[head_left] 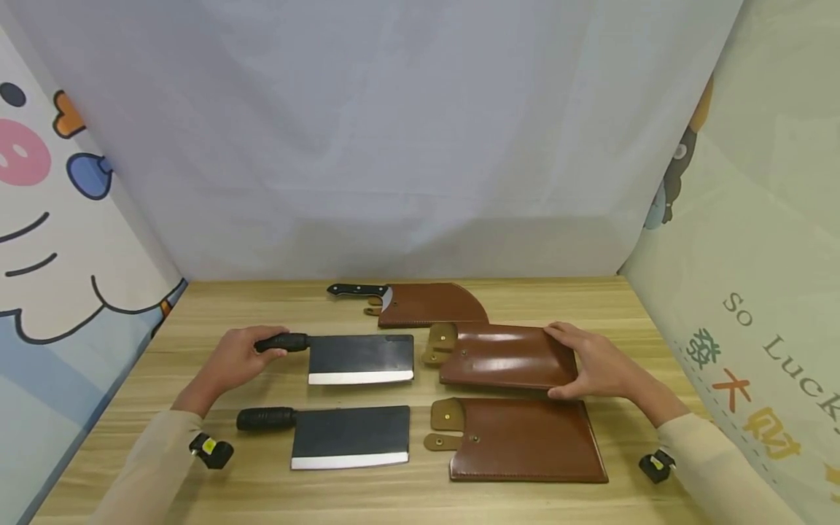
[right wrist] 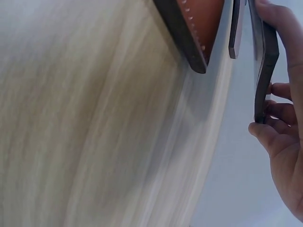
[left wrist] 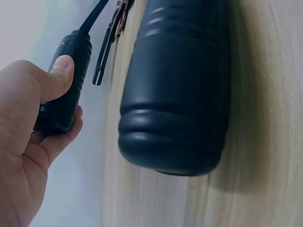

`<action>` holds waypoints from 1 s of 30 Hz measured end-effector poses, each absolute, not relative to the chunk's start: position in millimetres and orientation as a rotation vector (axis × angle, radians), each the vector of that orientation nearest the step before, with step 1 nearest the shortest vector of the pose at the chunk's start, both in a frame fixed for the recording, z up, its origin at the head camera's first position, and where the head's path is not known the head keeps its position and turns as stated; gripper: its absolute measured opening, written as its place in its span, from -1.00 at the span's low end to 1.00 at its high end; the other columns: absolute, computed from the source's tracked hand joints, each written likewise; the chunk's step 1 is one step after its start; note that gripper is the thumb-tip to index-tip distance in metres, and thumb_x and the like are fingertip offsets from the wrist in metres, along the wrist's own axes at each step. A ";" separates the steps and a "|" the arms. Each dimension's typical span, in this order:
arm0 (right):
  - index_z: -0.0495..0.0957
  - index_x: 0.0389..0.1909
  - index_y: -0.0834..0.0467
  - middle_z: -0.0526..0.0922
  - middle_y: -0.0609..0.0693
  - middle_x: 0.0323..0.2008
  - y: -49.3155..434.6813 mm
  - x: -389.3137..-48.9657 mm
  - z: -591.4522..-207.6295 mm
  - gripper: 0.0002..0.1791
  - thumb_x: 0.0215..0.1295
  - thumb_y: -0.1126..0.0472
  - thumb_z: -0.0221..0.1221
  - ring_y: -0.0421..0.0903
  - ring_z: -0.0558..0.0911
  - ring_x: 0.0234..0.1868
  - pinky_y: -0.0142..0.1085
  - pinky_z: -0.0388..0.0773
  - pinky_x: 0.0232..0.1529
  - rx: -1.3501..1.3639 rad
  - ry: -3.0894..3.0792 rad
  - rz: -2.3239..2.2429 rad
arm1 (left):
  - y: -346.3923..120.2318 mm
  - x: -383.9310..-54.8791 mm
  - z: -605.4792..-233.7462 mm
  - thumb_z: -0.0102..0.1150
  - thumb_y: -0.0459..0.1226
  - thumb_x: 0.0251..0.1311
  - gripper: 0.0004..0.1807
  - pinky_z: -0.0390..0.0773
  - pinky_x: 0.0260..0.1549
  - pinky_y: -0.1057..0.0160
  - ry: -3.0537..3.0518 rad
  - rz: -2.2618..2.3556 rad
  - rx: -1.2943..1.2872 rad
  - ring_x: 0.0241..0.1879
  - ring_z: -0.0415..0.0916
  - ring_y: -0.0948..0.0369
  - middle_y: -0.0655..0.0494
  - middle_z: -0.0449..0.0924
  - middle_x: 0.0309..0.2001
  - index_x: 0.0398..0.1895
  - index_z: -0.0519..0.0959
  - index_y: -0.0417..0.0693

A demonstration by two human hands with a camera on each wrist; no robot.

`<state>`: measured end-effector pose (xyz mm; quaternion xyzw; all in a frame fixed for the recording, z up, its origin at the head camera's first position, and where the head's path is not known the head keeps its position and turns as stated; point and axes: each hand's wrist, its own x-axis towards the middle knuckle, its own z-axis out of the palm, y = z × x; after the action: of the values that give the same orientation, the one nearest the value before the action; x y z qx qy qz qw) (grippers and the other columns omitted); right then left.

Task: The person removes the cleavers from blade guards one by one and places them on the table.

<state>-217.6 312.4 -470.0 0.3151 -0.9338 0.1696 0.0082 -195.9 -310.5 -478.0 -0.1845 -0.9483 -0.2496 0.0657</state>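
My left hand (head_left: 239, 357) grips the black handle of a cleaver (head_left: 361, 356), thumb on top and fingers beneath; the left wrist view shows the handle (left wrist: 71, 52) between them. The dark blade with its bright edge points right. Facing its tip is a brown leather sheath (head_left: 508, 357) with tan snap straps on its left. My right hand (head_left: 593, 361) holds that sheath at its right end, thumb at the near corner, fingers at the far one. In the right wrist view the sheath's edge (right wrist: 265, 71) appears raised off the table. Blade and sheath are apart.
Nearer me lie a second cleaver (head_left: 351, 437) and a second brown sheath (head_left: 528, 441), side by side. At the back a knife with a black riveted handle (head_left: 354, 290) sits in a curved brown sheath (head_left: 433, 304). Cloth walls enclose the wooden table (head_left: 216, 302).
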 end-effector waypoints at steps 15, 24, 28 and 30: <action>0.30 0.47 0.36 0.36 0.40 0.40 312.9 -217.1 -465.7 0.23 -0.13 -0.25 0.57 0.40 0.43 0.35 0.24 0.48 0.20 0.994 -2.991 0.505 | -315.3 -197.2 -484.4 0.37 -0.26 0.30 -0.54 0.59 -0.20 -0.04 -2.903 -0.719 -0.568 -0.65 0.25 0.36 -0.28 0.67 0.10 0.20 0.62 -0.30; 0.28 0.49 0.34 0.32 0.39 0.44 314.8 -218.1 -463.6 0.23 -0.10 -0.26 0.55 0.39 0.41 0.36 0.23 0.46 0.22 0.993 -3.043 0.479 | -315.3 -198.0 -487.1 0.37 -0.27 0.30 -0.54 0.58 0.00 -0.23 -2.907 -0.709 -0.604 0.06 0.64 -0.20 -0.29 0.67 0.10 0.20 0.61 -0.33; 0.25 0.50 0.32 0.28 0.38 0.46 315.6 -218.8 -463.5 0.24 -0.10 -0.27 0.55 0.40 0.36 0.40 0.25 0.42 0.25 0.977 -3.071 0.490 | -317.0 -199.7 -489.7 0.37 -0.26 0.30 -0.54 0.56 0.04 -0.23 -2.917 -0.701 -0.618 0.09 0.62 -0.21 -0.28 0.66 0.11 0.20 0.61 -0.34; 0.25 0.51 0.31 0.28 0.37 0.47 316.0 -219.0 -464.0 0.25 -0.10 -0.28 0.54 0.39 0.33 0.43 0.26 0.39 0.28 0.970 -3.084 0.495 | -318.1 -200.4 -491.5 0.38 -0.26 0.30 -0.54 0.55 0.05 -0.24 -2.922 -0.701 -0.627 0.11 0.61 -0.22 -0.28 0.66 0.11 0.19 0.61 -0.34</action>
<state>-219.0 316.0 -464.0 0.2960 -0.9409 0.1512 -0.0646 -200.4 -318.1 -491.5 -0.2040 -0.9513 -0.2282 0.0361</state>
